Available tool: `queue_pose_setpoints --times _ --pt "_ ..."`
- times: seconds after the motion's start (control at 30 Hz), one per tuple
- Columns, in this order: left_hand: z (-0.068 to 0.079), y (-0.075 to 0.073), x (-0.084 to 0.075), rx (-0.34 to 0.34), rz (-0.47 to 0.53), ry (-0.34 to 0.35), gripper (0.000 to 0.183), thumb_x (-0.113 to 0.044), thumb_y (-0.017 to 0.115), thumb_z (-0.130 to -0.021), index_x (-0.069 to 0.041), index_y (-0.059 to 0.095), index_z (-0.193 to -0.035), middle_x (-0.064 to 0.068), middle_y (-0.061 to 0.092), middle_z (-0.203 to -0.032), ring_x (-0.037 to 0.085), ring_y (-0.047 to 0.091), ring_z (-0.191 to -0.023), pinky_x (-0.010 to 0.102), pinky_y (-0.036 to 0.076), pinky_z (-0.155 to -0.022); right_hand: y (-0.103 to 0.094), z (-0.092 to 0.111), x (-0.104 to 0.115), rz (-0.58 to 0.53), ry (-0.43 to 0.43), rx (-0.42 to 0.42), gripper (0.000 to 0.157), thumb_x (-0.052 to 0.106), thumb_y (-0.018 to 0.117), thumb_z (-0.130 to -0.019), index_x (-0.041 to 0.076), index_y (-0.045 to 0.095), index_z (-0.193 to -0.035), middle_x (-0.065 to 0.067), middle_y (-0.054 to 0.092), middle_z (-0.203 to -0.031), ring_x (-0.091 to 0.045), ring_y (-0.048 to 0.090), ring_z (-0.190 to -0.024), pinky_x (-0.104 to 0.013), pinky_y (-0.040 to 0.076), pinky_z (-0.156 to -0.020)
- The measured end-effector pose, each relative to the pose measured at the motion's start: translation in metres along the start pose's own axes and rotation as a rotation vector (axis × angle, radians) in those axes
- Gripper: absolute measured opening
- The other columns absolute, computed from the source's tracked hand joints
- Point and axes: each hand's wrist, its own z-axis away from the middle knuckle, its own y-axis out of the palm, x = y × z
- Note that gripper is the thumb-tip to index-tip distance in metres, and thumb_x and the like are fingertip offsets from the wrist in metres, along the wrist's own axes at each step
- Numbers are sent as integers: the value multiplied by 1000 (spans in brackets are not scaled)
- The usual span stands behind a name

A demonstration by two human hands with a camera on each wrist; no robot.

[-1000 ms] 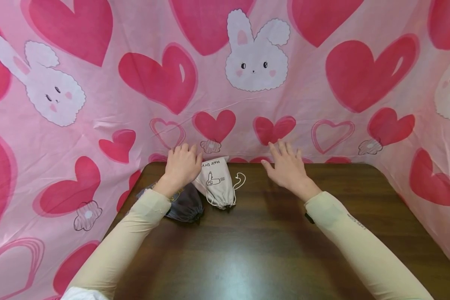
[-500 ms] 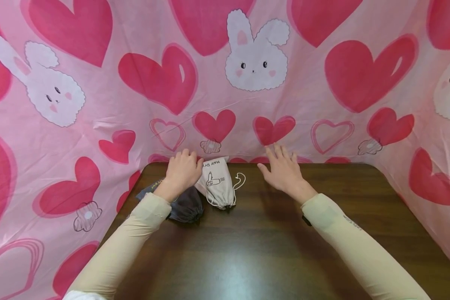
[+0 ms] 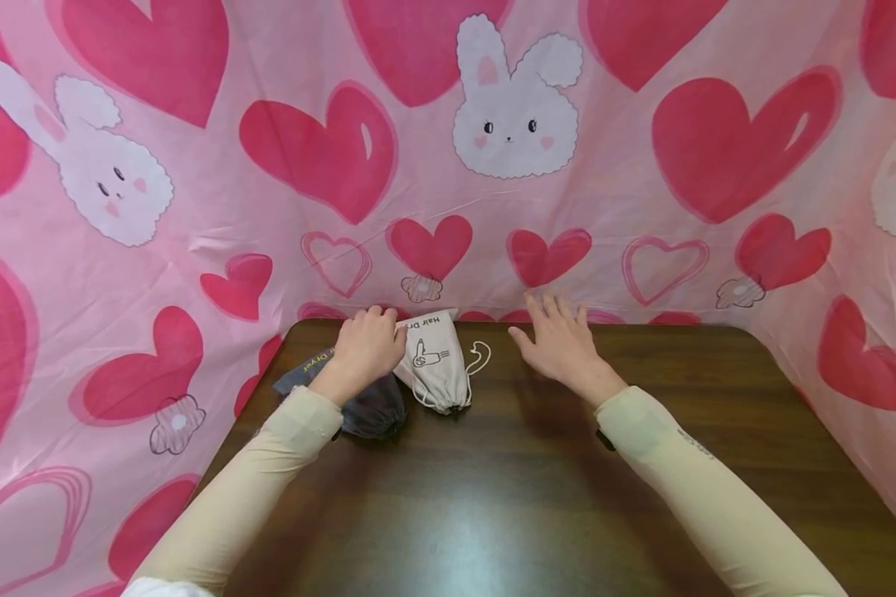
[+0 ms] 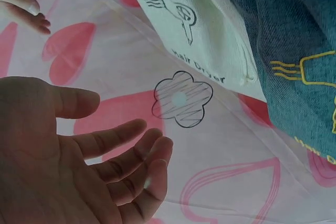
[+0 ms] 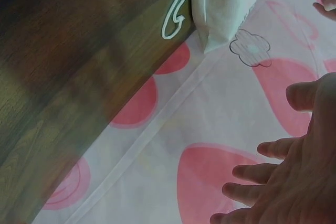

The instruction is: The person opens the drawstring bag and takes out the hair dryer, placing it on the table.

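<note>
Two drawstring bags lie side by side on the table's far left. One is a white hair dryer bag (image 3: pixel 435 365) with a dryer drawing and a white cord; the other is a dark blue denim-like bag (image 3: pixel 377 410) with yellow lettering. My left hand (image 3: pixel 366 348) hovers over them, hiding part of the blue bag. In the left wrist view its fingers (image 4: pixel 126 166) are relaxed and slightly bent, holding nothing, apart from both bags. My right hand (image 3: pixel 563 340) is raised to the right of the white bag, fingers spread, touching nothing in the right wrist view.
The dark wooden table (image 3: pixel 493 497) reaches toward me, with a rounded far edge. A pink cloth (image 3: pixel 605 182) printed with hearts and rabbits hangs directly behind it and along both sides.
Both hands have come down and slightly nearer, the right also a little leftward. More of the blue bag's yellow lettering shows now. The bags stay in place.
</note>
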Motion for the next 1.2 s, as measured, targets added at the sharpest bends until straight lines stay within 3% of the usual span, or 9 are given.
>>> queue_pose_setpoints --times 0.37,0.6,0.87,1.07,1.2 --pt "12 9 -3 78 36 4 33 -26 57 -105 3 69 -114 22 67 -105 44 68 -97 59 58 -80 6 1 5 -5 -10 14 76 48 55 -105 5 34 -163 -29 34 -162 -50 22 -153 -74 5 -119" --pt "16 18 -6 105 23 12 32 -28 58 -105 2 69 -108 21 69 -105 41 69 -100 58 58 -82 9 3 8 11 -24 -3 75 49 55 -104 2 38 -160 -28 42 -157 -49 31 -149 -77 9 -117" --pt "27 31 -11 108 21 22 28 -26 62 -103 0 68 -92 18 67 -92 41 70 -90 59 58 -75 20 7 12 1 -23 7 76 48 56 -104 2 36 -161 -24 44 -159 -45 36 -148 -78 5 -116" --pt "32 38 -16 115 42 16 28 -26 65 -102 -1 68 -90 18 69 -91 41 71 -88 59 57 -74 24 8 15 -17 -11 22 74 49 55 -105 3 39 -160 -24 48 -156 -47 38 -146 -76 17 -116" --pt "34 43 -18 129 54 5 28 -25 63 -103 -3 66 -86 16 68 -91 40 71 -89 58 57 -75 25 8 19 -24 0 37 73 49 55 -105 2 40 -159 -24 49 -155 -47 41 -144 -76 18 -116"
